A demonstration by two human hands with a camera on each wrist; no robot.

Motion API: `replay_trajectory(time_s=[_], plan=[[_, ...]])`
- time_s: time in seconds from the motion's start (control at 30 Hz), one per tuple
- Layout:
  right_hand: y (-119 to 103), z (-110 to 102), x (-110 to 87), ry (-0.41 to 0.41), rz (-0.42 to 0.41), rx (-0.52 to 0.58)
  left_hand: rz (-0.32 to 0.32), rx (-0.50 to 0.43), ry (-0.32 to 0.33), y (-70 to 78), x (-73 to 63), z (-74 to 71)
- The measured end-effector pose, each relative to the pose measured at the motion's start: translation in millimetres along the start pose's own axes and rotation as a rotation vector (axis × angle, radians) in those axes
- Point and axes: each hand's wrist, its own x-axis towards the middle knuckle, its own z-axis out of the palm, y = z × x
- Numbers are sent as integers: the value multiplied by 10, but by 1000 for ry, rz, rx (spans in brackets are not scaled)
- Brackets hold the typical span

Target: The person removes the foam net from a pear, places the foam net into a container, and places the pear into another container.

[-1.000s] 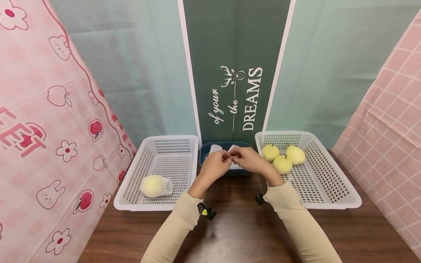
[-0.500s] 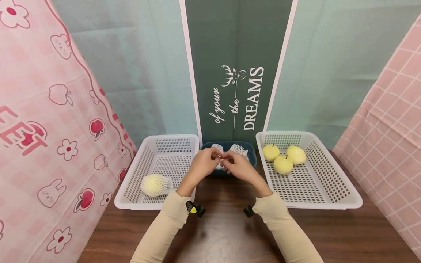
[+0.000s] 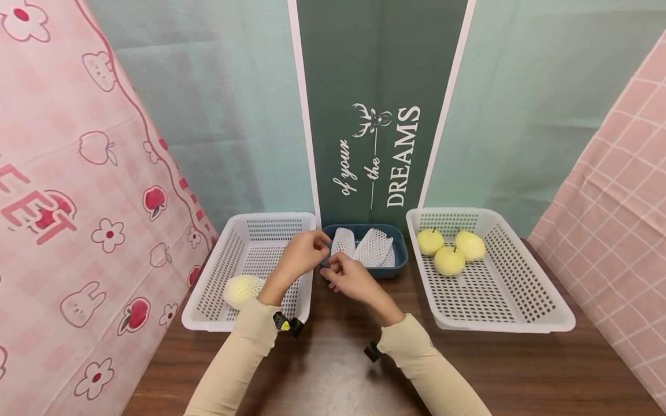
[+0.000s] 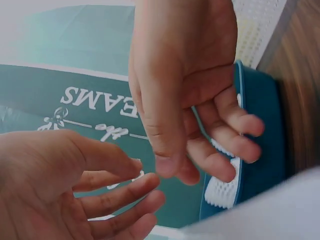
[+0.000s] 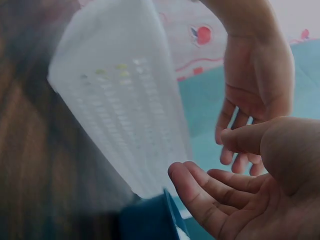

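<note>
While both hands (image 3: 328, 267) hang loosely spread, holding nothing, the banner (image 3: 382, 115) reads "of your the DREAMS".

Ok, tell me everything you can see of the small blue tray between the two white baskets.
The blue tray is a small, dark blue, plastic-looking dish with rounded corners, flat on the wooden table. It holds white foam fruit nets, lying loose. Both hands hover empty at its front left corner; contact cannot be told.

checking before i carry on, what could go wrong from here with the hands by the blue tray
Both hands, left hand and right hand, look empty, so a foam net may have slipped back into the blue tray. The left sleeve hangs over the left basket and could nudge the netted fruit.
</note>
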Motion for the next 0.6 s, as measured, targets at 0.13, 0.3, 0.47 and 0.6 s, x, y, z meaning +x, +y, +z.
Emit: replay_trajectory(time_s=[0.13,0.3,0.47,0.6], plan=[[-13,143,-1,-9,2,34,-4,25,-13,-83,-8,-56],[-23,298,6,7,4,51,-10,35,-61,-219,-12,-137],[-44,405,8,26,2,57,-16,54,-99,-366,-5,-234],[-53,489,12,38,19,52,-18,61,-117,-503,-9,-298]])
